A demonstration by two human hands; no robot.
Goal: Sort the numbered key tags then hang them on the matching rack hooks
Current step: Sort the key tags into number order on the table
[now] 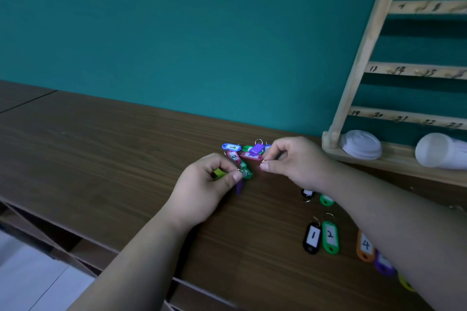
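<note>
A heap of coloured key tags lies on the brown wooden table. My left hand pinches a yellow-green tag at the heap's near edge, and a purple tag hangs below its fingers. My right hand pinches the metal ring of a pink tag. Sorted tags lie in a row near the front: black 1, green 2, orange 4, with more partly hidden under my right forearm. The wooden rack with numbered hook rails leans against the wall at right.
Two white paper cups lie on the rack's base ledge. A black tag and a green tag lie apart behind the row. The table's front edge runs diagonally at lower left, with the floor below.
</note>
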